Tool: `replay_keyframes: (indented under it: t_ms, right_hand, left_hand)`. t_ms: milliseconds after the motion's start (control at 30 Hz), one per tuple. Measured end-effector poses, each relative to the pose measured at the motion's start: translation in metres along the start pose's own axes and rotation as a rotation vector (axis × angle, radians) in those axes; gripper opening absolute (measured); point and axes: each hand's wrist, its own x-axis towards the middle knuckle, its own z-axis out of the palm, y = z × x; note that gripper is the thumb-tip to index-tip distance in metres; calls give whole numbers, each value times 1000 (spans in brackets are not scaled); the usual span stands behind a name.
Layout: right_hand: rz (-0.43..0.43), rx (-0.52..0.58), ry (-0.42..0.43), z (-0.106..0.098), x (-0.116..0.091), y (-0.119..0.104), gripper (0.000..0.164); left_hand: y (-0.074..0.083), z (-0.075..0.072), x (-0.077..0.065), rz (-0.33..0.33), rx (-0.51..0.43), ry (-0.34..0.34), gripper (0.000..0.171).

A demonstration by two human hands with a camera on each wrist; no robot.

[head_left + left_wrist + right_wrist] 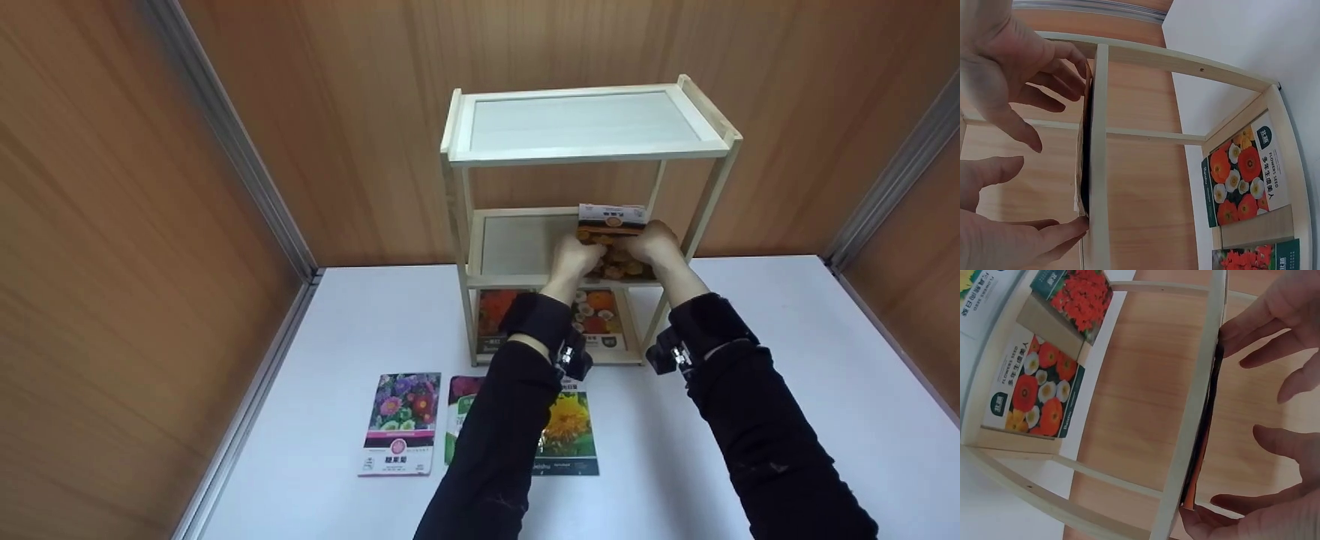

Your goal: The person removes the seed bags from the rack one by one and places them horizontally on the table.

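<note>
Both my hands, left (pixel 574 259) and right (pixel 656 244), pinch the orange seed packet (pixel 611 225) by its side edges, upright on the rack's (pixel 592 154) middle shelf. Let go unevenly and I reckon it tips forward onto the worktop (pixel 787 360).

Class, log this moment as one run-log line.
hands: left hand and right hand hold seed packet | place: shelf rack middle shelf | bottom shelf: two packets
</note>
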Motion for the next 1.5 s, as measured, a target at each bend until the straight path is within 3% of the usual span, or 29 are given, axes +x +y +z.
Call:
replay_keyframes:
  t_ms: [67, 167, 233, 300, 467, 600, 667, 733, 800, 833, 967, 1033, 1067, 1200, 1367, 1500]
  right_hand:
    - [76, 45, -28, -4, -15, -14, 62]
    - [112, 143, -54, -6, -28, -24, 63]
    - [125, 169, -65, -7, -34, -27, 64]
    - [117, 153, -72, -9, -36, -28, 63]
    - [125, 63, -88, -17, -38, -30, 59]
    - [124, 20, -104, -14, -9, -5, 71]
    - [108, 20, -92, -10, 13, 15, 82]
    - [58, -12, -59, -5, 35, 36, 88]
    - [56, 41, -59, -8, 27, 29, 80]
    - [85, 90, -81, -12, 14, 18, 70]
    - [124, 265, -126, -26, -37, -25, 36]
    - [119, 305, -137, -28, -44, -29, 33]
    - [113, 307, -142, -28, -45, -29, 36]
    - [65, 293, -180, -28, -52, -30, 48]
    - [1, 351, -236, -27, -65, -27, 52]
    - [-42, 420, -244, -23, -80, -22, 51]
  left_hand:
    - [13, -10, -13, -17, 17, 17, 16]
    - [30, -28, -31, -74, 60, 9, 21]
    - [36, -35, -36, -102, 120, 18, 22]
    - [32, -37, -31, -126, 172, 12, 21]
    - [-3, -20, 13, -118, 271, 28, 7]
    - [-39, -5, 55, -128, 307, 27, 10]
    - [-52, -4, 68, -135, 321, 31, 25]
    - [-55, -10, 70, -152, 317, 20, 49]
    - [-47, -25, 57, -170, 305, 4, 68]
    - [-34, -39, 39, -176, 285, -4, 74]
    - [61, -114, -78, -249, 72, -78, 54]
    - [99, -145, -127, -286, -77, -112, 39]
    - [111, -155, -142, -307, -137, -134, 32]
    - [108, -168, -153, -287, -269, -196, 29]
    - [100, -176, -166, -257, -354, -235, 48]
    - [92, -180, -179, -238, -397, -254, 48]
